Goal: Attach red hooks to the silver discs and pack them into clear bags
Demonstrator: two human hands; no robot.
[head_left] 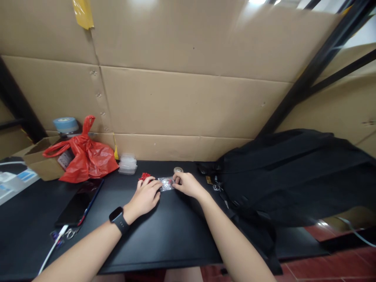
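A small clear plastic bag (166,184) lies on the dark table, with something small and red showing inside near its right end. My left hand (146,195), wearing a black smartwatch (118,218), rests with its fingers stretched out at the bag's left edge. Just behind those fingers is a little bunch of red pieces (144,176), partly covered by the hand. The thumb and fingers of my right hand (187,184) are closed on the right end of the bag. A roll of tape (178,170) stands just behind the right hand.
To the left are a stack of clear plastic pieces (127,164), a knotted red bag (88,158), a cardboard box (44,158), a blue-lidded jar (66,124) and a charging phone (80,203). A large black backpack (293,176) fills the right side. Cardboard panels (182,102) wall the back.
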